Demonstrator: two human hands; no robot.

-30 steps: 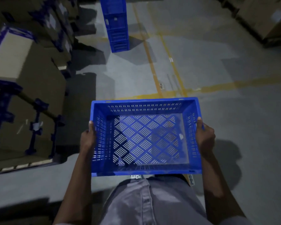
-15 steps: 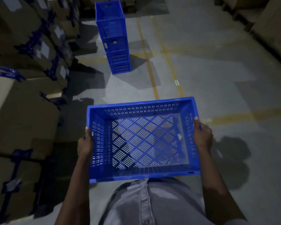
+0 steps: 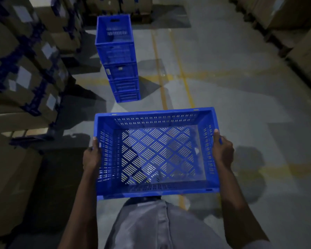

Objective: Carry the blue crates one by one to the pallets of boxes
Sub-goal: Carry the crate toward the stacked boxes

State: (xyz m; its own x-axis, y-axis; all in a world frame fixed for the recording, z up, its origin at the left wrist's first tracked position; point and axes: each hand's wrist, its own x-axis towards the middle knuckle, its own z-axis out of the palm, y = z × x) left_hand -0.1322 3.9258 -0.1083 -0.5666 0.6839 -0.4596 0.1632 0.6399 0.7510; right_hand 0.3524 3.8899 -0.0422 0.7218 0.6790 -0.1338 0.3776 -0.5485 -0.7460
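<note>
I carry an empty blue slotted crate [image 3: 156,190] level in front of my waist. My left hand [image 3: 91,157] grips its left side wall, thumb over the rim. My right hand [image 3: 222,151] grips the right side wall the same way. Ahead on the floor stands a stack of several blue crates [image 3: 118,58], just left of the yellow floor lines. Pallets of brown cardboard boxes with blue strapping [image 3: 23,78] line the left side, close to the stack.
Grey concrete floor with yellow painted lines [image 3: 182,76] runs ahead. More cardboard boxes [image 3: 294,29] stand along the right edge and at the far end. A large box [image 3: 9,177] sits close at my lower left.
The view has moved forward along the aisle. The stack of crates now appears larger and lower in the frame. My hands keep the same grip on the carried crate.
</note>
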